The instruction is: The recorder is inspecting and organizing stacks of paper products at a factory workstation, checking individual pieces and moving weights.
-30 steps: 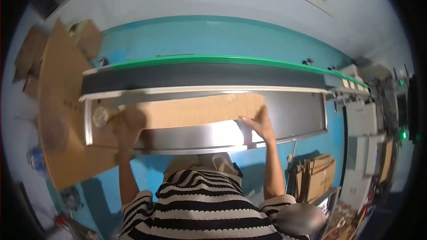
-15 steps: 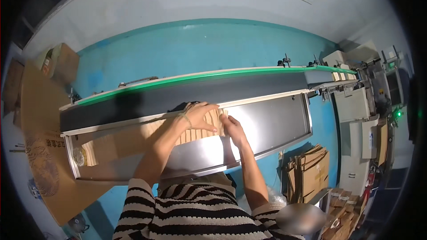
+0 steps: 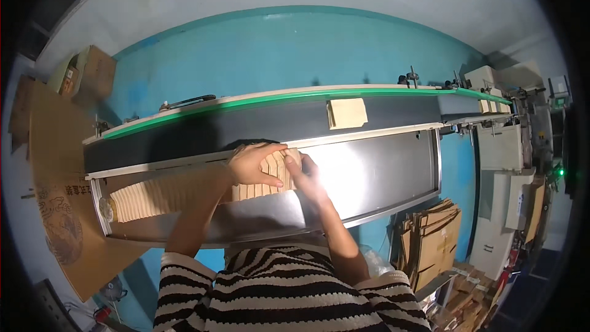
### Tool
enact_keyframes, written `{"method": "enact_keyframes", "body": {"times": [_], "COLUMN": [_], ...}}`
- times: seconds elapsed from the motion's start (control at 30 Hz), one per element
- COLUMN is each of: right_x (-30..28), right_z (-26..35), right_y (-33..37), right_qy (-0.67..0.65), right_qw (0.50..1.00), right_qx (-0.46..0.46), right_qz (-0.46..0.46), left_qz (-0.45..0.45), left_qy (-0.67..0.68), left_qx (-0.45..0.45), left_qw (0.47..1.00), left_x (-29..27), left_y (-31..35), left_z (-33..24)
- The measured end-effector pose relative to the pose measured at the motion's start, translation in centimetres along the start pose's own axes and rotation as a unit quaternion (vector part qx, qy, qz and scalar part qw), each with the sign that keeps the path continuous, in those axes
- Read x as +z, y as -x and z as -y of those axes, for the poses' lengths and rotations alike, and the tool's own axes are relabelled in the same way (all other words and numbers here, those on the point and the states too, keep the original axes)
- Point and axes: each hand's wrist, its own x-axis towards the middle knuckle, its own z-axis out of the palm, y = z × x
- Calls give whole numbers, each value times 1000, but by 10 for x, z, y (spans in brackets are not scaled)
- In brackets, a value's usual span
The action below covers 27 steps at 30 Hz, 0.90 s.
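Observation:
A long row of tan, flat paper packs [image 3: 153, 197], standing on edge side by side, lies along the steel tray [image 3: 381, 166]. My left hand [image 3: 253, 166] spans the right part of this row, thumb on the near side and fingers over the far side. At the row's right end my right hand [image 3: 307, 178] has its thumb and fingers around the endmost pack [image 3: 294, 155]; its far fingers are partly hidden. Beyond the tray, a single pale-yellow pack [image 3: 348, 114] lies flat on the dark conveyor belt [image 3: 258, 123].
A green guide rail [image 3: 276, 99] runs along the belt's far side. More pale packs [image 3: 491, 106] sit by the machine at the right. A round clear object [image 3: 106, 209] touches the row's left end. Cardboard sheets [image 3: 430, 240] stand near right; a large carton [image 3: 58, 209] stands left.
A pale-yellow pack now lies on the belt where none was before. Both hands have shifted slightly left along the row, and the right hand has closed in on its end. The view has tilted slightly.

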Motion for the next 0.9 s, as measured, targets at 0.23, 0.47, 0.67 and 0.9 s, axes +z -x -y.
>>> {"method": "enact_keyframes", "body": {"times": [0.23, 0.47, 0.67, 0.9], "right_x": [-24, 21, 1, 27], "right_z": [24, 16, 17, 37], "right_y": [-24, -4, 0, -20], "right_qy": [-69, 179, 71, 69], "right_qw": [993, 983, 987, 997], "right_qx": [91, 44, 128, 34], "right_qz": [-23, 22, 65, -27], "left_qz": [6, -17, -8, -8], "left_qy": [24, -8, 24, 19], "left_qx": [-8, 16, 10, -7], "left_qw": [1000, 1000, 1000, 1000], "left_x": [-4, -5, -9, -12], "left_y": [11, 19, 28, 29], "left_z": [9, 16, 23, 22]}}
